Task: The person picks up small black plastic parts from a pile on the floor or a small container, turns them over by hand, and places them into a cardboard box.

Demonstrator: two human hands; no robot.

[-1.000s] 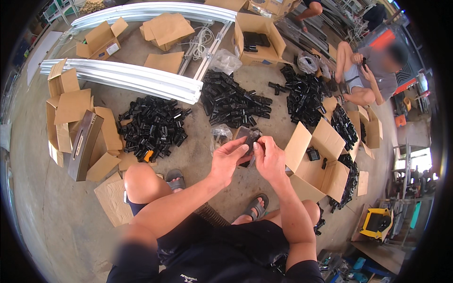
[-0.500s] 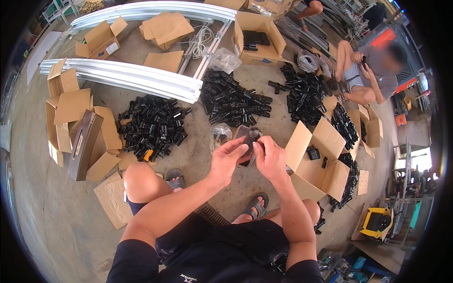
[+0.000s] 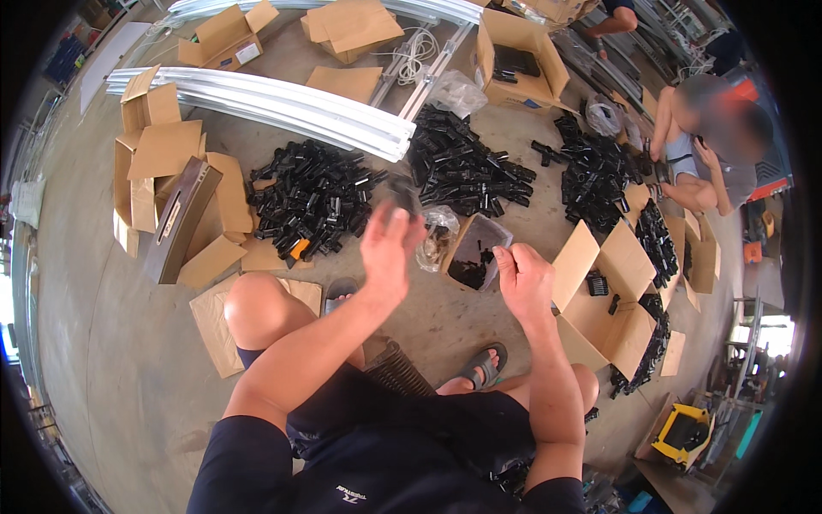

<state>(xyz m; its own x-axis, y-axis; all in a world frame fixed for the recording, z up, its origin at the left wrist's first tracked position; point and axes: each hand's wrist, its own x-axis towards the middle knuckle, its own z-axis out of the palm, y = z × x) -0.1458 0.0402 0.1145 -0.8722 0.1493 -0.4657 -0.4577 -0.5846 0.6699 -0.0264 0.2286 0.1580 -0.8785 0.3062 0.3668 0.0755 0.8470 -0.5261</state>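
Note:
My left hand point(image 3: 390, 248) is lifted between two heaps of black plastic fittings, smeared by motion. Just past its fingertips is a blurred dark piece point(image 3: 402, 195); whether the fingers grip it cannot be seen. My right hand point(image 3: 526, 278) is closed in a pinch beside a small open box point(image 3: 490, 230) with small dark pieces inside. What the pinch holds, if anything, is too small to make out. The left heap of fittings point(image 3: 312, 193) lies left of my left hand, and the middle heap point(image 3: 467, 167) lies beyond both hands.
A clear plastic bag point(image 3: 438, 238) lies against the small box. An open carton point(image 3: 572, 330) stands at right. Long metal rails point(image 3: 257, 104) lie far left, near opened cartons point(image 3: 167, 147). Another heap of fittings point(image 3: 591, 171) lies near a seated person point(image 3: 723, 167) at far right.
The hands, earlier together over the small box around a dark piece, have parted. My left hand has swung left with a dark blur at its fingertips; the box's contents now show. The view has shifted.

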